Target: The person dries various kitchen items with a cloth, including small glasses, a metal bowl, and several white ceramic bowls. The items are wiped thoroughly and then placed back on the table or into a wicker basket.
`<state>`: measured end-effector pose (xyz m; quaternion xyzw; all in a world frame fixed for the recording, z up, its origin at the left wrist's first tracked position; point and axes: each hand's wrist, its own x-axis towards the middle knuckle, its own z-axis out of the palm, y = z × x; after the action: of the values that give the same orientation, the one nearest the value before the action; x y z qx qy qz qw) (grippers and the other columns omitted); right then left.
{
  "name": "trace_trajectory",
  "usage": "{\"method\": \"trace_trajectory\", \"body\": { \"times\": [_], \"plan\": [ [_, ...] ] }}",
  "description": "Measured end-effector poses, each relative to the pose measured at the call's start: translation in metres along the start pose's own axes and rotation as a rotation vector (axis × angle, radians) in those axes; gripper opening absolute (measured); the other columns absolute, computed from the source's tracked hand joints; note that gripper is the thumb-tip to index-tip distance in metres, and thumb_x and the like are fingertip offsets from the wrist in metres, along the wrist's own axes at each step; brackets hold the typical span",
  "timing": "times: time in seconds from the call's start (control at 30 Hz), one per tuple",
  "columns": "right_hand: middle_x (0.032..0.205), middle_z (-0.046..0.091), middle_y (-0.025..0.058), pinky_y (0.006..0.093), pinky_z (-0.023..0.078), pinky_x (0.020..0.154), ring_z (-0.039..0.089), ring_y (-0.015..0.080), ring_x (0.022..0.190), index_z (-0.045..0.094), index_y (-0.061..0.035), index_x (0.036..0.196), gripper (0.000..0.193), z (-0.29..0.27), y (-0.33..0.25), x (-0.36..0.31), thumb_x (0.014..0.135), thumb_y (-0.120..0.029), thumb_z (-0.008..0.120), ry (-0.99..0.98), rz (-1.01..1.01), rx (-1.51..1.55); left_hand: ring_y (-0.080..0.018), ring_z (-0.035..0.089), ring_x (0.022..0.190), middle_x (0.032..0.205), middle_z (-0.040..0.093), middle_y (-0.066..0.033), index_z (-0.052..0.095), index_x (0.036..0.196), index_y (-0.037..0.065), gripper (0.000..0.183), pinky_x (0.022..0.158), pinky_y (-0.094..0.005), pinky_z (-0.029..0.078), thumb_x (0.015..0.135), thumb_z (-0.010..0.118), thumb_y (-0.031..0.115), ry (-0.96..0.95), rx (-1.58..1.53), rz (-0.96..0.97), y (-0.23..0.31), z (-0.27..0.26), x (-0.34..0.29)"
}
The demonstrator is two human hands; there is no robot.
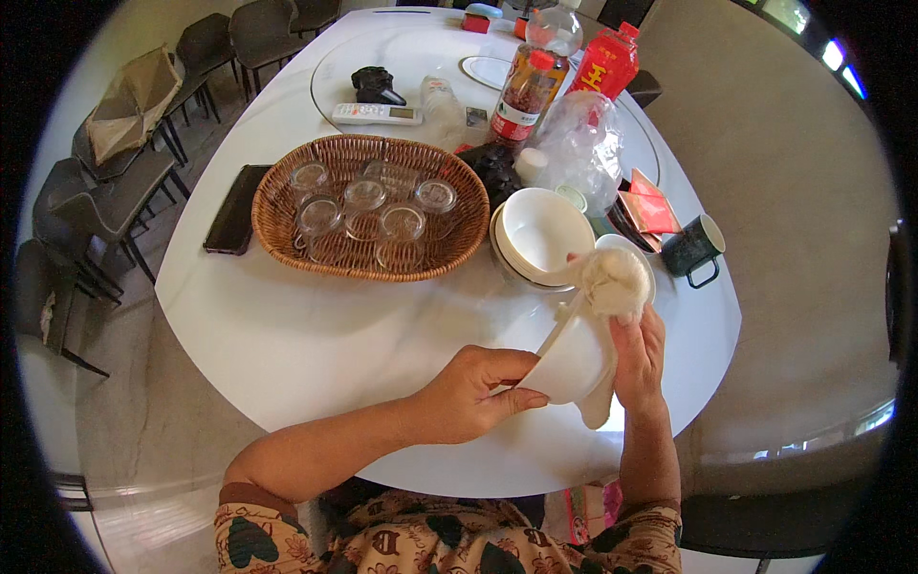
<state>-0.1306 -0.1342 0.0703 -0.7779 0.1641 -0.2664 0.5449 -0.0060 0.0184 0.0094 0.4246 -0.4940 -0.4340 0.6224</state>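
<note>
My left hand (478, 394) pinches the rim of a white bowl (572, 359), which is tilted on its side above the near part of the table. A cream cloth (614, 280) is bunched in my right hand (641, 359), pressed at the bowl's upper edge, and its tail hangs down beside the bowl. The inside of the bowl is turned away and partly hidden. Just beyond stand stacked white bowls (545, 230). Another white bowl (643, 260) lies partly hidden behind the cloth.
A wicker basket (373, 273) with several upturned clear glasses sits at left centre, beside a black phone (235, 210). A dark mug (694, 247) stands near the right edge. Farther back are a plastic bag (583, 143), bottles, a red container (609, 63) and a remote control (378, 114).
</note>
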Motion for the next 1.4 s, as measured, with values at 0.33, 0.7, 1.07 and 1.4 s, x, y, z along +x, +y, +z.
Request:
{"method": "trace_trajectory", "body": {
  "times": [0.33, 0.7, 1.07, 1.4],
  "plan": [
    [0.122, 0.058, 0.0142, 0.0468, 0.035, 0.102, 0.051, 0.0344, 0.117, 0.059, 0.0004, 0.114, 0.039, 0.032, 0.0, 0.007, 0.083, -0.024, 0.055, -0.072, -0.862, -0.886, -0.0106, 0.059, 0.097, 0.103, 0.064, -0.0058, 0.057, 0.113, 0.001, 0.03, 0.087, -0.0279, 0.047, 0.084, 0.061, -0.002, 0.052, -0.031, 0.103, -0.017, -0.009, 0.006],
    [0.116, 0.063, 0.0123, 0.0468, 0.037, 0.099, 0.055, 0.0324, 0.113, 0.065, -0.0051, 0.108, 0.036, 0.035, 0.008, -0.003, 0.083, -0.03, 0.056, -0.095, -0.935, -0.819, -0.0127, 0.056, 0.104, 0.11, 0.059, -0.0052, 0.046, 0.126, 0.004, 0.049, 0.091, -0.0293, 0.046, 0.082, 0.068, 0.007, 0.136, 0.054, 0.157, -0.012, -0.005, 0.006],
    [0.122, 0.057, 0.0173, 0.0457, 0.036, 0.1, 0.049, 0.0363, 0.119, 0.058, -0.0034, 0.116, 0.039, 0.029, 0.01, -0.001, 0.082, -0.022, 0.06, 0.091, -0.839, -0.7, -0.0091, 0.055, 0.103, 0.113, 0.059, -0.0012, 0.049, 0.125, 0.006, 0.046, 0.09, -0.0276, 0.046, 0.083, 0.067, 0.003, 0.101, -0.32, 0.039, -0.013, -0.004, 0.005],
    [0.111, 0.061, 0.0129, 0.029, 0.049, 0.083, 0.06, 0.0177, 0.098, 0.049, 0.001, 0.125, 0.04, 0.002, 0.03, 0.0, 0.098, -0.026, 0.04, 0.277, -0.072, 0.124, -0.0087, 0.058, 0.099, 0.107, 0.063, -0.0005, 0.055, 0.118, 0.006, 0.04, 0.089, -0.0271, 0.046, 0.081, 0.069, 0.001, 0.058, -0.321, 0.031, -0.01, -0.011, 0.005]
  ]
}}
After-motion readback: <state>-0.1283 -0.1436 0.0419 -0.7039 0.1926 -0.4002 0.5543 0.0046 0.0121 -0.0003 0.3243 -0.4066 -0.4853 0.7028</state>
